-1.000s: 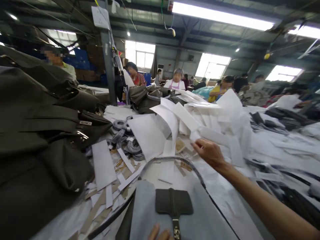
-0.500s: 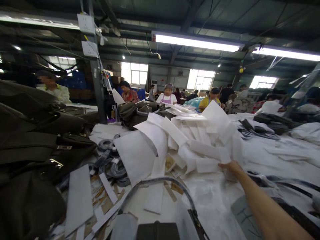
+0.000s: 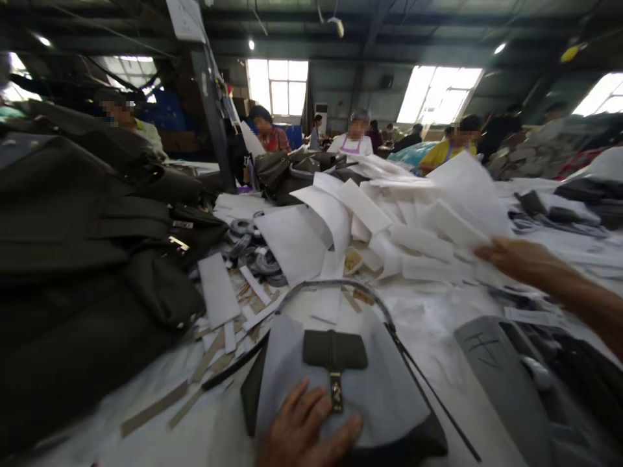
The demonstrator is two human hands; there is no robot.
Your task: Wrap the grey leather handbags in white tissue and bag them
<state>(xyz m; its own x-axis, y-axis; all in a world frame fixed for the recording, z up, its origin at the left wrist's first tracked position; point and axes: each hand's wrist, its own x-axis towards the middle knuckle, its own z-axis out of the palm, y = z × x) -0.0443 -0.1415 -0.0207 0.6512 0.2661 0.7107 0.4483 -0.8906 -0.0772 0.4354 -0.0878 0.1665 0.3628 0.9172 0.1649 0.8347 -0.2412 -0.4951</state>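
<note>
A dark handbag (image 3: 418, 444) with a grey covering (image 3: 389, 383) over its front lies in front of me. It has a dark flap tab (image 3: 335, 349), a gold-coloured clasp (image 3: 336, 392) and an arched handle wrapped in grey. My left hand (image 3: 304, 425) rests on the covering just left of the clasp, fingers spread. Out to the right, my right hand (image 3: 511, 256), slightly blurred, pinches the end of a white sheet (image 3: 457, 224) at the edge of a heap of white sheets (image 3: 421, 240).
Dark bags (image 3: 97, 259) are piled at left. Coiled grey strips (image 3: 265, 259) and card scraps (image 3: 209, 357) lie between them and the heap. A grey piece with a handwritten mark (image 3: 491, 363) lies at right. Several people sit beyond, near a post (image 3: 214, 117).
The view has tilted down, bringing more of the bag in. My left hand has appeared on the bag. My right hand has moved from the heap's lower edge to a sheet farther up.
</note>
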